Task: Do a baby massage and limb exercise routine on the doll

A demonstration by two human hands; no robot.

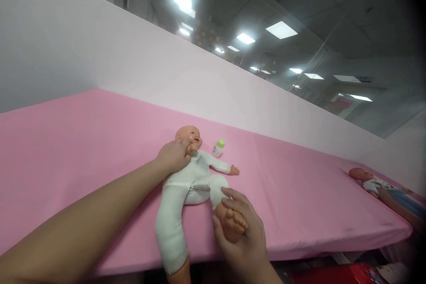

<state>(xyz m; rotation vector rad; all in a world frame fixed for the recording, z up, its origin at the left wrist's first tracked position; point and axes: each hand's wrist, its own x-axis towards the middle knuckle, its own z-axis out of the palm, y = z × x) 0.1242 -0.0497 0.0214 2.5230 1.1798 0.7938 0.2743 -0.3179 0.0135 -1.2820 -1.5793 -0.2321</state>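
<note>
- Left hand (173, 156) grips the doll's (195, 175) raised arm (193, 147).
- Right hand (248, 228) cups its foot (234, 225).
- Positioning limbs seems the step; the next move calls for steady foot support.

Left forearm (89, 224), bare along its visible length: broad at the near left, tapering smoothly to a narrower wrist. Left hand (173, 156), bare: back smooth and gently rounded, fingers partly visible. Right hand (248, 245), bare: slender fingers with rounded tips, a distinct thumb on the left, a fuller palm. Right forearm (266, 274), bare: a short length at the near edge. Nail detail is indistinct.
</note>
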